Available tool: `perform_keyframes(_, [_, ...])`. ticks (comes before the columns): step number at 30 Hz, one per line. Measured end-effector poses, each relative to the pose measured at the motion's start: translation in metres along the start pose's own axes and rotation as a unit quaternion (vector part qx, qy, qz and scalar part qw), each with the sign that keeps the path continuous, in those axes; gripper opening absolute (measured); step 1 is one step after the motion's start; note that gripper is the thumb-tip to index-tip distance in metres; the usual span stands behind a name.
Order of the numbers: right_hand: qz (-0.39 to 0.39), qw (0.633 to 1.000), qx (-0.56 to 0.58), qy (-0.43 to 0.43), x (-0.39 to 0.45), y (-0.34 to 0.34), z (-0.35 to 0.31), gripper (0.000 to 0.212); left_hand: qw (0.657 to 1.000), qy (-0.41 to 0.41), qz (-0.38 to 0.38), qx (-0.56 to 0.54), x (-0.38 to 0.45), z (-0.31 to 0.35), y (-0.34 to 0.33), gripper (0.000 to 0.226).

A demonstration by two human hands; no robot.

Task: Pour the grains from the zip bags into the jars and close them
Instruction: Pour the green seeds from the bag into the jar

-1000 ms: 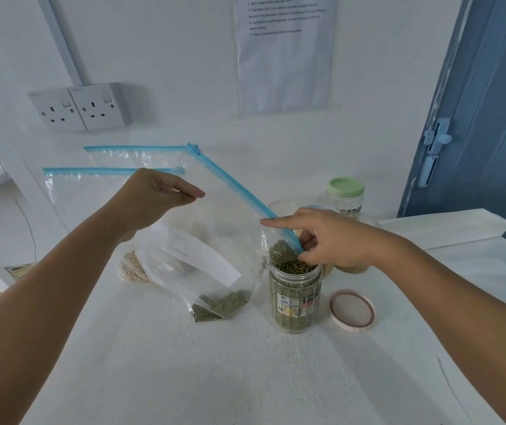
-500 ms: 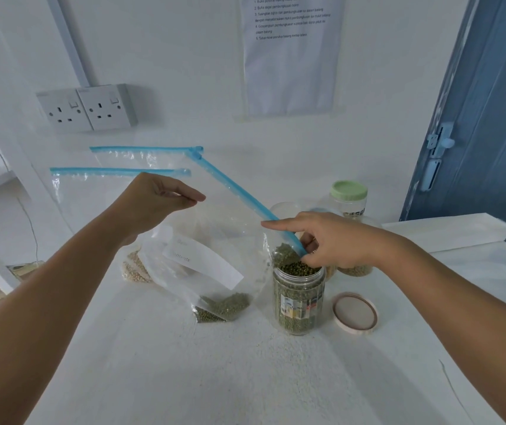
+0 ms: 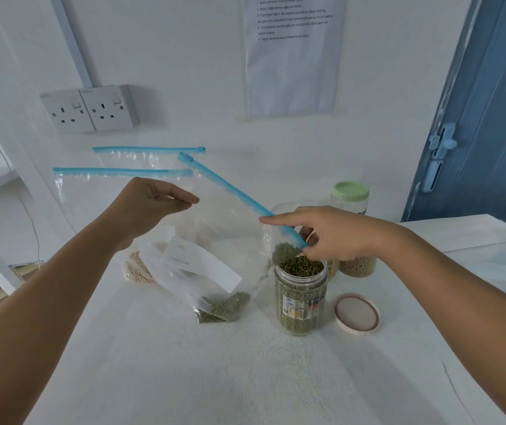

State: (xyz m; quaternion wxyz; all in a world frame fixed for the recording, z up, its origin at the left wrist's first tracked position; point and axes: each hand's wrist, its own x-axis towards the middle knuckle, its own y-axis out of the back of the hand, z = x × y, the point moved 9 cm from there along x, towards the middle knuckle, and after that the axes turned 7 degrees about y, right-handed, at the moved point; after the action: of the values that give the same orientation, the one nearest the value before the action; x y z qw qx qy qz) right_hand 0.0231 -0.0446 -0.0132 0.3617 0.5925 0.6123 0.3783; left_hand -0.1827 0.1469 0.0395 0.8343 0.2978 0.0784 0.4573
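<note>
Clear plastic on a matt white counter (image 3: 245, 378)

The zip bag (image 3: 224, 240) is glossy transparent film; just beside it, the ribbed jar (image 3: 301, 299) is clear plastic; the counter looks rough-grained.

Printed faintly on the white label (image 3: 202, 263) of the held zip bag (image 3: 215, 240): "Date" and "Contents"; on the wall sheet (image 3: 291, 56), five numbered lines, mostly too small to read.

White table (image 3: 245, 378) bears jar (image 3: 300, 299), lid (image 3: 356, 313)

zip bag (image 3: 215, 240) raised, blue zip end lifted
</note>
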Motion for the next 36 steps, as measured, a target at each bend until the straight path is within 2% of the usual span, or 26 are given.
perform_keyframes(9, [-0.031, 0.999, -0.026, 0.001, 0.012, -0.002, -0.002, 0.085, 0.998, 0.012, -0.001, -0.057, -0.002, -0.012, 0.008, 0.030])
perform_keyframes(16, [-0.018, 1.000, 0.012, 0.007, 0.014, -0.002, 0.000, 0.076, 0.998, 0.019, 0.002, -0.059, 0.001, -0.019, 0.008, 0.022])
perform_keyframes(20, [-0.014, 0.999, 0.033, 0.018, 0.011, -0.001, -0.003, 0.065, 0.998, 0.015, 0.002, -0.062, 0.002, -0.019, 0.009, 0.026])
perform_keyframes(30, [0.015, 1.000, -0.010, 0.017, 0.031, 0.022, -0.023, 0.065, 0.993, 0.030, 0.027, -0.111, 0.000, -0.042, 0.028, 0.029])
perform_keyframes(36, [0.006, 0.999, -0.023, 0.024, 0.044, 0.021, -0.031, 0.061, 0.987, 0.042, 0.034, -0.154, -0.004, -0.058, 0.034, 0.031])
